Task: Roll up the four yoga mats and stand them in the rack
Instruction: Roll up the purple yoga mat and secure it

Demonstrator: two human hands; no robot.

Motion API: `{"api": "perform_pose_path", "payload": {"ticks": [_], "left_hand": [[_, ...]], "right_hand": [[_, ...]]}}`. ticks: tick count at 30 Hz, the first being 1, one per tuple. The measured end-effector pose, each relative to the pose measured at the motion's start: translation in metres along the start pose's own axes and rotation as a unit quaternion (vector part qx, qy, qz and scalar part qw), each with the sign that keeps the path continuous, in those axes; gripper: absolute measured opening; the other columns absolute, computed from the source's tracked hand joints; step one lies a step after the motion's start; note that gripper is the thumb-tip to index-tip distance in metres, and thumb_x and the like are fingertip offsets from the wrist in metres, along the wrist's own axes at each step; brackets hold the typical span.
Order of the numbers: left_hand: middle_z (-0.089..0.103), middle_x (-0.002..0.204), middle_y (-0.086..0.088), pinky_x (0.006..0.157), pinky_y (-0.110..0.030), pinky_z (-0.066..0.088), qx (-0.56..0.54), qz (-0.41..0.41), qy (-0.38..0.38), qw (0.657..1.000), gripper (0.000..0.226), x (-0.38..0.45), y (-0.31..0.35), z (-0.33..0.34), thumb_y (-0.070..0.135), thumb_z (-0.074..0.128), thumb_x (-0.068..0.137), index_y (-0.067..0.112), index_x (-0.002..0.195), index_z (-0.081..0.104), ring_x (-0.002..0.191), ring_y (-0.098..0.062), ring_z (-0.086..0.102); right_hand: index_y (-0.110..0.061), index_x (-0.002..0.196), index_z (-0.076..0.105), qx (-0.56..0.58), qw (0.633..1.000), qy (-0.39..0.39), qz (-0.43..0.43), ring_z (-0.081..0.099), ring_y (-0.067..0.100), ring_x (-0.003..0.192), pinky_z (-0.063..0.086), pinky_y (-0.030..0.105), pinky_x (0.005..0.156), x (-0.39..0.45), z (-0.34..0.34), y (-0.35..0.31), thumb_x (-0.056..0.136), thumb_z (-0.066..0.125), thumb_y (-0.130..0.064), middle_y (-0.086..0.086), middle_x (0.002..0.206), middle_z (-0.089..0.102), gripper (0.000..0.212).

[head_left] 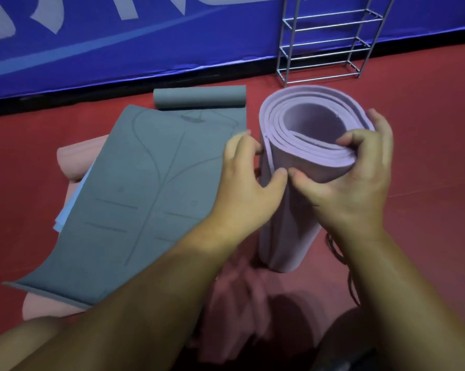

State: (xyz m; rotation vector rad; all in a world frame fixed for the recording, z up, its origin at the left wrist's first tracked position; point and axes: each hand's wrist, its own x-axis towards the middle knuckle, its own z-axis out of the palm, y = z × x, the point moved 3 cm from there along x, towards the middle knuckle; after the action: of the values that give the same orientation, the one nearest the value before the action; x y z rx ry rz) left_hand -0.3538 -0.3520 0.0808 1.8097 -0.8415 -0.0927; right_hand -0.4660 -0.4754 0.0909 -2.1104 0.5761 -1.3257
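floor (427,145): red, all around | wall cover (145,49): blue cloth with big pale letters, far side | strip (65,96): black, along the bottom of the blue cloth

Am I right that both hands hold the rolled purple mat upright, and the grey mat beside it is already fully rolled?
Not quite. In the head view both hands, left hand and right hand, hold the rolled purple mat upright, but the grey mat lies mostly flat, rolled only at its far end.

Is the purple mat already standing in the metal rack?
No, both hands hold the rolled purple mat upright on the floor, and the rack behind it is bare.
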Motion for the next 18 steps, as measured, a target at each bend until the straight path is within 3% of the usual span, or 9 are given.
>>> {"api": "perform_pose_path", "payload": {"ticks": [1, 3, 7, 9, 11, 12, 15, 18], "left_hand": [[0.044, 0.143, -0.004, 0.106, -0.044, 0.049, -0.025, -0.001, -0.023, 0.999, 0.059, 0.002, 0.0, 0.009, 0.03, 0.069, 0.077, 0.011, 0.129, 0.047, 0.135, -0.013, 0.046], [0.043, 0.148, 0.0, 0.11, -0.043, 0.046, -0.048, -0.014, -0.048, 0.998, 0.086, 0.004, 0.002, 0.027, 0.03, 0.074, 0.073, 0.014, 0.147, 0.033, 0.14, -0.013, 0.044], [0.044, 0.145, -0.004, 0.106, -0.042, 0.049, -0.026, -0.05, 0.006, 0.998, 0.093, -0.008, 0.0, 0.062, 0.027, 0.082, 0.071, 0.013, 0.147, 0.03, 0.134, -0.019, 0.05], [0.034, 0.154, -0.008, 0.113, -0.027, 0.04, 0.007, -0.031, 0.015, 0.999, 0.107, -0.011, 0.005, 0.074, 0.027, 0.083, 0.077, 0.023, 0.157, 0.013, 0.139, -0.017, 0.042], [0.026, 0.156, -0.006, 0.1, 0.0, 0.028, 0.039, -0.002, -0.004, 0.999, 0.11, -0.007, 0.013, 0.083, 0.023, 0.076, 0.084, 0.042, 0.156, -0.004, 0.129, -0.005, 0.04], [0.026, 0.155, -0.006, 0.093, 0.001, 0.029, 0.048, 0.011, -0.013, 0.999, 0.105, -0.004, 0.019, 0.087, 0.018, 0.072, 0.086, 0.048, 0.155, -0.001, 0.122, -0.004, 0.041], [0.032, 0.15, -0.007, 0.089, -0.024, 0.047, 0.064, 0.034, -0.009, 0.997, 0.077, 0.005, 0.034, 0.096, 0.009, 0.064, 0.083, 0.046, 0.141, 0.03, 0.117, -0.016, 0.052], [0.034, 0.151, -0.011, 0.093, -0.04, 0.052, 0.084, 0.037, -0.023, 0.995, 0.069, 0.014, 0.046, 0.109, 0.013, 0.065, 0.08, 0.05, 0.131, 0.035, 0.121, -0.028, 0.056]], "right_hand": [[-0.003, 0.103, 0.051, -0.004, 1.0, -0.002, -0.005, 0.034, 0.032, 0.144, 0.028, 0.012, 0.104, 0.005, -0.006, 0.002, 0.061, 0.088, -0.025, 0.011, 0.141, 0.035, 0.059], [-0.003, 0.105, 0.051, -0.011, 1.0, -0.014, -0.008, 0.032, 0.031, 0.145, 0.029, 0.013, 0.104, 0.012, -0.012, 0.012, 0.062, 0.088, -0.024, 0.014, 0.144, 0.033, 0.061], [-0.007, 0.11, 0.051, -0.009, 0.998, -0.058, 0.003, 0.023, 0.008, 0.147, 0.03, 0.015, 0.106, 0.007, -0.017, 0.036, 0.061, 0.09, -0.02, 0.024, 0.154, 0.023, 0.064], [-0.009, 0.113, 0.05, 0.005, 0.998, -0.065, 0.006, 0.017, 0.001, 0.148, 0.032, 0.018, 0.108, 0.003, -0.018, 0.042, 0.064, 0.088, -0.02, 0.024, 0.156, 0.02, 0.063], [-0.007, 0.114, 0.051, 0.017, 0.997, -0.069, 0.0, 0.013, 0.006, 0.151, 0.034, 0.023, 0.109, 0.003, -0.02, 0.045, 0.068, 0.083, -0.022, 0.026, 0.154, 0.022, 0.059], [-0.006, 0.114, 0.051, 0.018, 0.998, -0.066, -0.001, 0.012, 0.01, 0.152, 0.035, 0.025, 0.109, 0.004, -0.021, 0.047, 0.069, 0.081, -0.023, 0.028, 0.153, 0.024, 0.057], [-0.007, 0.108, 0.053, 0.012, 0.999, -0.026, 0.014, 0.017, 0.019, 0.152, 0.036, 0.024, 0.106, 0.009, -0.03, 0.056, 0.068, 0.082, -0.023, 0.023, 0.148, 0.034, 0.052], [-0.008, 0.1, 0.055, 0.009, 0.999, 0.027, 0.036, 0.028, 0.02, 0.148, 0.038, 0.023, 0.103, 0.014, -0.044, 0.064, 0.066, 0.088, -0.021, 0.01, 0.142, 0.041, 0.049]]}}
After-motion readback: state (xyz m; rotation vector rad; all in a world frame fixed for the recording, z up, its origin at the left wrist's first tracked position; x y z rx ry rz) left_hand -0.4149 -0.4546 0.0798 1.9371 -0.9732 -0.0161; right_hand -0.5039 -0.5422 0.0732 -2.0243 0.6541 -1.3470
